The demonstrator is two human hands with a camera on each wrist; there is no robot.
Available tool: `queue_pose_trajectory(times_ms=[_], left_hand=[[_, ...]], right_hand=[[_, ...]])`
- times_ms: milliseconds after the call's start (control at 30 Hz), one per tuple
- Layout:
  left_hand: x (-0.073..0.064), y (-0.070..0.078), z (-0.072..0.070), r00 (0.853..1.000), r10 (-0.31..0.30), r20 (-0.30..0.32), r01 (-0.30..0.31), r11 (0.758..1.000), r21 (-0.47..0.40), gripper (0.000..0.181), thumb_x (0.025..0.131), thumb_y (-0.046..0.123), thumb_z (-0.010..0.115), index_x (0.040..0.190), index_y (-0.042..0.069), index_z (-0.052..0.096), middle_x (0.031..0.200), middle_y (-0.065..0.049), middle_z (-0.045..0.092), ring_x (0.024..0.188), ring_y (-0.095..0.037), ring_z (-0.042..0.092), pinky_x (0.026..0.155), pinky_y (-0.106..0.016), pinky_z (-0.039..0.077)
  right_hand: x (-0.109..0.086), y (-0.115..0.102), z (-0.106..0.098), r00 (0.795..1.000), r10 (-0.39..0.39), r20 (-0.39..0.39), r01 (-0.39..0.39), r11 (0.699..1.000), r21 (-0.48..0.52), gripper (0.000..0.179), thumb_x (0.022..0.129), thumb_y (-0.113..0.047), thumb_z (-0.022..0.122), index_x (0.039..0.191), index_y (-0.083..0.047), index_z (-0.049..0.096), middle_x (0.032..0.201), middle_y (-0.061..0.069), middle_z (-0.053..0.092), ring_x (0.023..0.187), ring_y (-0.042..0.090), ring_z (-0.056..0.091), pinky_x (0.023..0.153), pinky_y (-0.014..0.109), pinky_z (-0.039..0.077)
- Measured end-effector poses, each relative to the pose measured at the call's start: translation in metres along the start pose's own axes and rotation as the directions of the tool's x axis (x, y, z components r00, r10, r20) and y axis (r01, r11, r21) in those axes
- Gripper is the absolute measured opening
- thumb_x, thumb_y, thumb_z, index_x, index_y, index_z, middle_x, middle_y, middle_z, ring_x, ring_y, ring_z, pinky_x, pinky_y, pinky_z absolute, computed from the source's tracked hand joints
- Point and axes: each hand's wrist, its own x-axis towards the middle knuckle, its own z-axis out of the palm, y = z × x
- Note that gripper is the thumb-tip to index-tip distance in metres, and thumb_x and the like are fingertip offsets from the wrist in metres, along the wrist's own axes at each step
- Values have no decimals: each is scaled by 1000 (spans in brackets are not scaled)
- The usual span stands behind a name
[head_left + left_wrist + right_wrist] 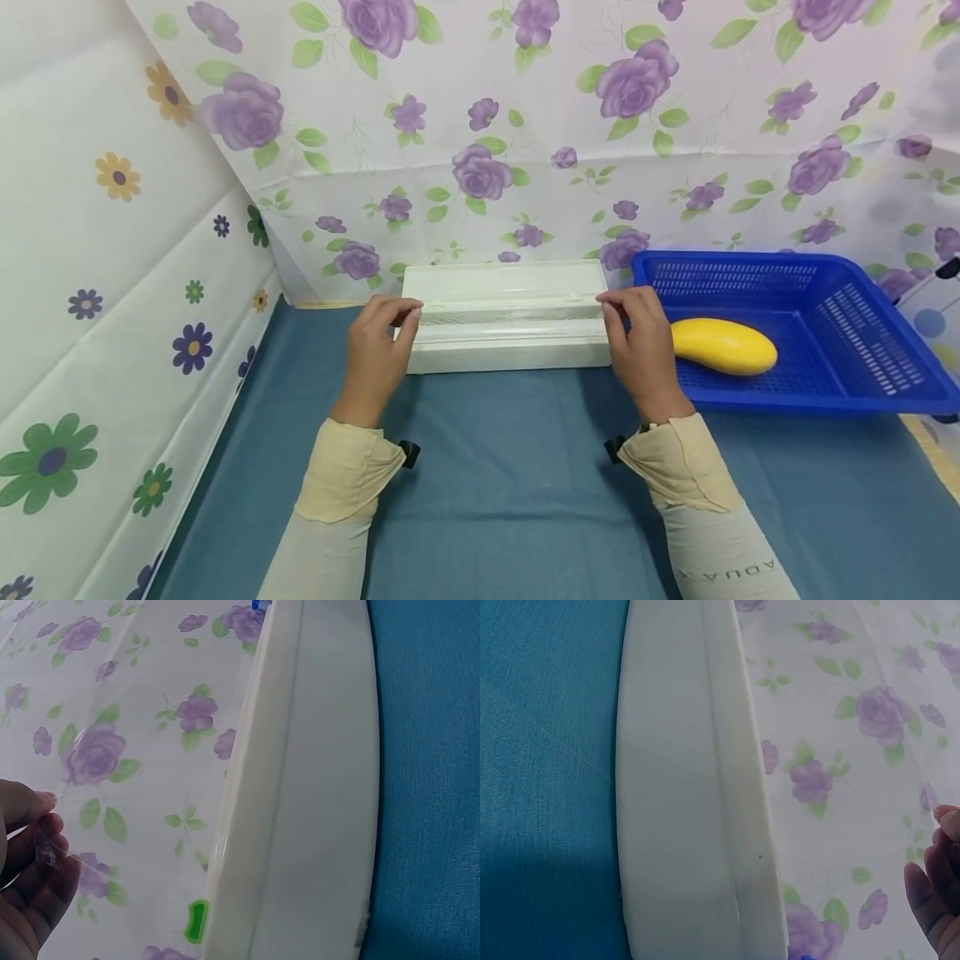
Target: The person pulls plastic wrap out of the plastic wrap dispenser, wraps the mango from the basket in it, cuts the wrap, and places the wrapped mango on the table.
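A long white cling film dispenser [510,357] lies across the blue cloth, its lid [502,277] tipped back and a film roll [510,331] showing inside. At its left end, my left hand [378,350] pinches clear cling film between thumb and fingers. The left wrist view shows the film's corner bunched [49,851] at those fingertips, with the sheet stretching off to the side. My right hand [641,346] is at the other end, thumb and fingertips together in a pinch at the film's right edge. In the right wrist view only its fingers [928,889] appear, at the right border.
A blue plastic basket [795,400] stands to the right, close by my right hand, with a yellow squash-like vegetable [723,346] in it. Flowered sheeting [480,225] rises right behind the dispenser, and more sheeting [135,350] walls off the left. Blue cloth [510,483] covers the table.
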Motion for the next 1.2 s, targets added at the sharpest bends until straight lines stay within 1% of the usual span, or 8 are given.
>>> queue_pose_trajectory(times_ms=[167, 300, 400, 633, 900, 967, 1100, 1200], left_hand=[[0, 2, -2, 1000, 2, -2, -2, 1000, 2, 17, 100, 13, 63, 107, 3, 75, 99, -13, 66, 89, -26, 63, 82, -39, 54], [0, 3, -3, 1000, 3, -6, -3, 1000, 3, 17, 100, 14, 64, 107, 3, 75, 100, -13, 66, 90, -26, 64, 82, -39, 54], [1, 4, -4, 1000, 5, -11, -5, 1000, 2, 17, 100, 15, 64, 107, 4, 75, 100, -12, 66, 90, -25, 64, 83, -39, 54], [2, 7, -5, 1000, 18, -18, -17, 1000, 7, 17, 100, 15, 65, 107, 4, 75, 101, -12, 66, 90, -26, 64, 82, -40, 54], [2, 9, -7, 999, 40, -32, -40, 999, 10, 17, 100, 16, 65, 106, 4, 76, 99, -12, 67, 89, -25, 64, 80, -42, 55], [2, 10, -7, 998, 42, -35, -42, 999, 10, 16, 100, 15, 65, 106, 4, 75, 99, -12, 67, 89, -26, 64, 80, -41, 55], [2, 12, -8, 998, 45, -40, -45, 999, 12, 17, 100, 16, 66, 106, 4, 75, 99, -12, 67, 89, -25, 64, 78, -38, 53], [2, 13, -9, 998, 51, -43, -51, 999, 14, 17, 100, 16, 65, 107, 4, 75, 99, -12, 67, 89, -25, 64, 78, -38, 53]], right_hand=[[1, -1, -1, 1000, -7, -2, 7, 1000, 15, 16, 103, -8, 57, 109, -2, 70, 101, 17, 58, 88, 24, 56, 78, 40, 49], [2, -1, -2, 1000, -8, -13, 9, 1000, 9, 16, 103, -8, 57, 109, -1, 70, 101, 17, 58, 88, 25, 57, 79, 32, 48], [3, -2, -3, 1000, -16, -23, 16, 1000, 2, 16, 103, -8, 57, 109, -1, 70, 100, 16, 58, 88, 25, 57, 79, 29, 47], [3, -4, -5, 999, -23, -35, 23, 1000, 2, 16, 102, -7, 58, 108, 0, 71, 100, 17, 58, 88, 27, 57, 81, 32, 48], [3, -5, -7, 999, -27, -43, 28, 1000, 3, 16, 103, -7, 56, 109, 0, 70, 100, 18, 57, 89, 28, 56, 80, 24, 43], [3, -5, -7, 998, -34, -50, 34, 999, 6, 16, 102, -5, 57, 108, 0, 70, 100, 18, 57, 88, 28, 56, 80, 24, 43], [4, -6, -8, 997, -48, -58, 49, 999, 10, 16, 102, -4, 56, 108, 1, 70, 99, 18, 57, 89, 28, 55, 81, 30, 45], [4, -7, -8, 997, -55, -63, 56, 998, 13, 16, 102, -4, 56, 108, 1, 70, 99, 18, 57, 90, 29, 55, 82, 30, 45]])
